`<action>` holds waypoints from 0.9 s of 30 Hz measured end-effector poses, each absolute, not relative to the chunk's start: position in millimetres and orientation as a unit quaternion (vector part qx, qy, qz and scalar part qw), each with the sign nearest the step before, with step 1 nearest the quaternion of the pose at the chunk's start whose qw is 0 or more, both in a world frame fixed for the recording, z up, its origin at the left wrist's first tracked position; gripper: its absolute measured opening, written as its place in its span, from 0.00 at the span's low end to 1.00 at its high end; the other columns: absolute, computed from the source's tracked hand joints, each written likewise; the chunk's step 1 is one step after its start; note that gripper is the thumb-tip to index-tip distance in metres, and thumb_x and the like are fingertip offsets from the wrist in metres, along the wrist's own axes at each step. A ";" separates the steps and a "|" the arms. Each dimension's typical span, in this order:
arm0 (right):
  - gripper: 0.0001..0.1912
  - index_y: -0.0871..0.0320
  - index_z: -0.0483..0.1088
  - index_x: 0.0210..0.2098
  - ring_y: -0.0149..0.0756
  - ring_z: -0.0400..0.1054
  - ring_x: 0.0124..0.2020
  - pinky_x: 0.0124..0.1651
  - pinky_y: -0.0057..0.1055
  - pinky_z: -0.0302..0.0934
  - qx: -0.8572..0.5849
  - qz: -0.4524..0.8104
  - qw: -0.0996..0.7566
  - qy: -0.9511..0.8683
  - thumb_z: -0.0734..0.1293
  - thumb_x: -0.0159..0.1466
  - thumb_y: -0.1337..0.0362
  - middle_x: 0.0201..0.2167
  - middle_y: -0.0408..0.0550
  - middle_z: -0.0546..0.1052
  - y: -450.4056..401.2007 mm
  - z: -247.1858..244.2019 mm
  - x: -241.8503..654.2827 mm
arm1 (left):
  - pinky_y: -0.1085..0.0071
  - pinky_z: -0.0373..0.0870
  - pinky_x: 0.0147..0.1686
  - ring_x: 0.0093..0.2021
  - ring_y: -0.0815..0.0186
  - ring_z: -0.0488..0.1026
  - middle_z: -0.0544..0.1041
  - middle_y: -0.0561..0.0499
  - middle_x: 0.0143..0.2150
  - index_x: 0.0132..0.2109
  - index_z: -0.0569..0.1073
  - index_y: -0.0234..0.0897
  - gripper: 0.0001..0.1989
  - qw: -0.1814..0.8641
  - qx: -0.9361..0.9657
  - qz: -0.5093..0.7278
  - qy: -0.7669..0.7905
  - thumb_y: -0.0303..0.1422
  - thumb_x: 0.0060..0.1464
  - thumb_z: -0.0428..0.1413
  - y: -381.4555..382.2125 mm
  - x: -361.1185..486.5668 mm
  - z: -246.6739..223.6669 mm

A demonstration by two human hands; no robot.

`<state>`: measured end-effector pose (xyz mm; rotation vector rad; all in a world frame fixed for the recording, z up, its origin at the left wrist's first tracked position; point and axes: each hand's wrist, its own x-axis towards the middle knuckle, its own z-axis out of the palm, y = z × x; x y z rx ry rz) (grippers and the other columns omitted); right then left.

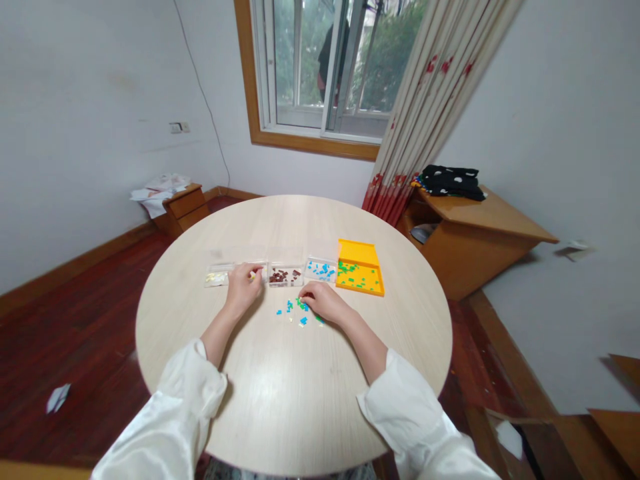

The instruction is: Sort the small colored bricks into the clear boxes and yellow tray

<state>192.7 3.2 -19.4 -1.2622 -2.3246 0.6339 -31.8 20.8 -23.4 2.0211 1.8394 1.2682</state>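
Observation:
My left hand (pixel 243 287) is over a clear plastic box (pixel 215 285) that holds cream-coloured small building bricks (pixel 218 277). Its fingers are pinched together, and what they hold is too small to make out. At a loose pile on the table, my right hand (pixel 323 300) has its fingertips closed among green bricks (pixel 299 302) and blue bricks (pixel 303 321). Whether a brick is between those fingers is hidden. A few cream bricks (pixel 291 319) lie scattered there too. Just beyond the hands, brown bricks (pixel 280 276) fill part of a second clear compartment.
To the right stand a clear box with blue bricks (pixel 321 269) and an open yellow box (pixel 376 291) with green bricks. All rest on a round pale table (pixel 280 393). A wooden cabinet (pixel 480 233) with folded dark cloth (pixel 453 181) stands beyond it, near the curtain (pixel 435 87).

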 end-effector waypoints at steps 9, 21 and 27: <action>0.07 0.62 0.75 0.31 0.34 0.68 0.34 0.41 0.30 0.59 -0.450 0.218 0.254 -0.828 0.64 0.57 0.75 0.30 0.50 0.76 7.4 -26.6 192.7 | 0.67 0.64 0.36 0.32 0.64 0.70 0.78 0.47 0.33 0.33 0.76 0.35 0.10 0.117 0.724 0.430 0.527 0.34 0.53 0.50 10.2 -12.2 -20.5; 0.06 0.60 0.73 0.32 0.32 0.66 0.33 0.40 0.30 0.59 -0.441 0.216 0.353 -0.796 0.64 0.58 0.73 0.30 0.47 0.75 5.5 -21.6 188.9 | 0.68 0.66 0.35 0.31 0.66 0.69 0.78 0.47 0.33 0.33 0.76 0.35 0.10 0.232 0.726 0.425 0.488 0.35 0.51 0.53 4.5 -4.6 -18.4; 0.07 0.58 0.73 0.34 0.33 0.66 0.33 0.40 0.31 0.61 -0.406 0.209 0.436 -0.775 0.63 0.60 0.70 0.32 0.48 0.74 0.8 -19.6 180.3 | 0.68 0.68 0.32 0.30 0.65 0.72 0.79 0.44 0.34 0.37 0.76 0.32 0.16 0.429 0.660 0.415 0.457 0.41 0.47 0.56 2.5 2.9 -18.1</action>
